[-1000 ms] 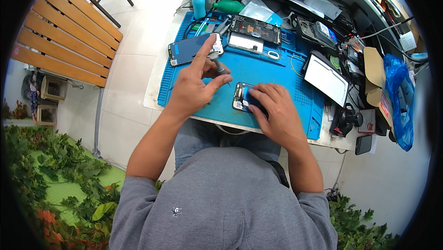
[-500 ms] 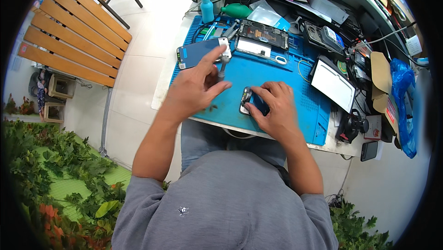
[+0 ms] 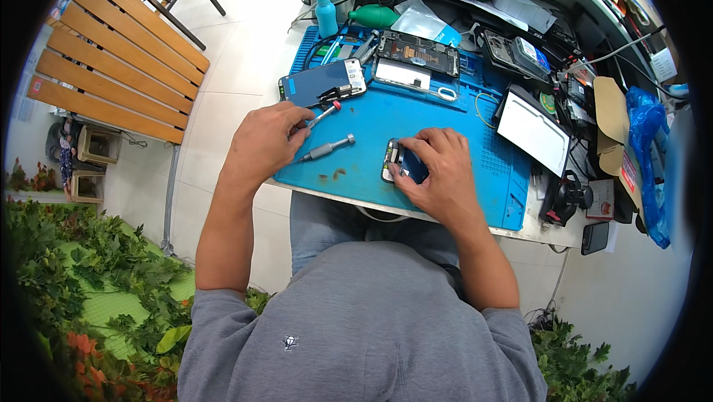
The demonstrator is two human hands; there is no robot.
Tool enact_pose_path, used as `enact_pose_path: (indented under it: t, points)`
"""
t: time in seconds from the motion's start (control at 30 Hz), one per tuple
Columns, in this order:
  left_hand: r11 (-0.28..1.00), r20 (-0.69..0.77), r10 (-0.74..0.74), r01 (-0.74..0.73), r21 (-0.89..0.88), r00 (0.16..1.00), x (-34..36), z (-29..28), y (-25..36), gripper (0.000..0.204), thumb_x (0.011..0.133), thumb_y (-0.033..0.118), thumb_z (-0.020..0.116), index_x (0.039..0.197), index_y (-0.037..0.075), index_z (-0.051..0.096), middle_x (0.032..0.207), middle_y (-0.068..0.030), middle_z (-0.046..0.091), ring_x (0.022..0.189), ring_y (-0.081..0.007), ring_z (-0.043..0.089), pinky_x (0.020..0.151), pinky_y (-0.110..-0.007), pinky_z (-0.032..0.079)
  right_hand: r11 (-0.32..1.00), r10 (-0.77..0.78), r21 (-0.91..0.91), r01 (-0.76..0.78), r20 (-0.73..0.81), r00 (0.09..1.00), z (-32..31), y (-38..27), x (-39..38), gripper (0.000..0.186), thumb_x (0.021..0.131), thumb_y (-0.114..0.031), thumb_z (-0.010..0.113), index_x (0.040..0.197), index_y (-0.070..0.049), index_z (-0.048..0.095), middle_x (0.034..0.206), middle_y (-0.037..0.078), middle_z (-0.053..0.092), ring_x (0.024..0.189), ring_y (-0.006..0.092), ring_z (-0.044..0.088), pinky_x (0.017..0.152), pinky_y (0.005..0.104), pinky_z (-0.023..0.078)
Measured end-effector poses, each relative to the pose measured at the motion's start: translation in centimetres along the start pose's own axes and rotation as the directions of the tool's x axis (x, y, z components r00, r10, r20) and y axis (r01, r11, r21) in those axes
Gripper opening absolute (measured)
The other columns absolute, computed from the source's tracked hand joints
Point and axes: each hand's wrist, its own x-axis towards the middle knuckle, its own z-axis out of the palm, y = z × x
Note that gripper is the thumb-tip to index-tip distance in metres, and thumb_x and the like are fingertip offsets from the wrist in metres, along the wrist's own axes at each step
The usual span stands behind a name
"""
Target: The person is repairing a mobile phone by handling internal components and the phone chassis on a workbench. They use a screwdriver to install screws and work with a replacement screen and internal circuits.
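My left hand (image 3: 271, 142) is closed, its thumb and fingers pinching a slim screwdriver (image 3: 324, 113) with a red end cap. Just below it a grey screwdriver (image 3: 327, 149) lies on the blue work mat (image 3: 364, 116). Under my right hand (image 3: 440, 166) is a small phone screen assembly (image 3: 391, 151) with a dark panel and pale frame, gripped at its edges between thumb and fingers near the mat's front. Part of that screen is hidden by my fingers. Beyond my left hand lies another phone screen (image 3: 316, 84), dark with a white end.
Behind stand an opened phone (image 3: 417, 54), a blue squeeze bottle (image 3: 325, 12) and a green air blower (image 3: 373, 16). To the right are a white panel (image 3: 533, 131), a black clamp-like device (image 3: 568, 198) and a blue plastic bag (image 3: 648, 157). A slatted wooden bench (image 3: 122, 57) is at left.
The grey screwdriver, upright by my left hand before, now lies on the mat. My left hand has moved left and down and taken the red-capped screwdriver. My right hand stays on the screen assembly.
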Motion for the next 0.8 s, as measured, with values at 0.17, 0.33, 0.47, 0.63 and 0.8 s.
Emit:
enact_pose_path:
  t: [0.17,0.33,0.47,0.63,0.8]
  points:
    - [0.995,-0.018,0.008,-0.009,-0.096,1.000,-0.1,-0.1,-0.2,0.027,0.094,0.004,0.085,0.121,0.005,0.086,0.106,-0.0118,0.082,0.086,-0.0231,0.080,0.082,-0.034,0.065,1.000,-0.005,-0.010,0.004,-0.010,1.000,0.1,0.1,-0.1,0.039,0.085,-0.027,0.091,0.118,-0.008,0.084,0.114,0.011,0.073,0.114,0.0317,0.066,0.109,0.0492,0.047]
    - [0.891,-0.112,-0.027,-0.027,-0.454,0.993,-0.5,-1.1,0.5,0.026,0.095,0.000,0.082,0.121,0.000,0.083,0.104,-0.0085,0.080,0.089,-0.0168,0.078,0.083,-0.030,0.064,1.000,-0.003,-0.012,0.003,-0.014,1.000,0.0,0.1,-0.1,0.039,0.084,-0.026,0.091,0.118,-0.008,0.084,0.115,0.012,0.073,0.114,0.0319,0.066,0.109,0.0491,0.047]
    - [0.633,-0.053,-0.086,0.014,-0.774,0.995,-0.6,0.3,1.6,0.031,0.102,0.001,0.080,0.132,-0.002,0.071,0.111,-0.0091,0.078,0.097,-0.0154,0.077,0.091,-0.031,0.065,1.000,0.009,-0.005,-0.009,-0.013,1.000,0.0,0.0,-0.1,0.039,0.084,-0.026,0.091,0.118,-0.008,0.084,0.116,0.011,0.074,0.114,0.0320,0.066,0.109,0.0492,0.048]
    - [0.481,0.020,-0.074,0.053,-0.875,0.997,-1.0,4.3,4.7,0.043,0.106,-0.003,0.076,0.142,0.003,0.055,0.120,-0.0112,0.075,0.109,-0.0205,0.082,0.097,-0.035,0.067,1.000,-0.006,-0.003,0.006,-0.009,1.000,0.1,0.1,-0.1,0.040,0.084,-0.026,0.091,0.119,-0.009,0.083,0.116,0.011,0.074,0.114,0.0318,0.067,0.108,0.0494,0.049]
    - [0.461,-0.125,-0.063,-0.083,-0.884,0.990,-0.3,7.1,6.1,0.060,0.108,-0.006,0.073,0.157,0.003,0.041,0.123,-0.0155,0.075,0.107,-0.0240,0.083,0.096,-0.035,0.068,1.000,-0.009,-0.003,0.009,0.008,1.000,-0.1,0.2,-0.2,0.042,0.084,-0.025,0.090,0.122,-0.009,0.083,0.117,0.011,0.074,0.115,0.0316,0.067,0.108,0.0498,0.049]
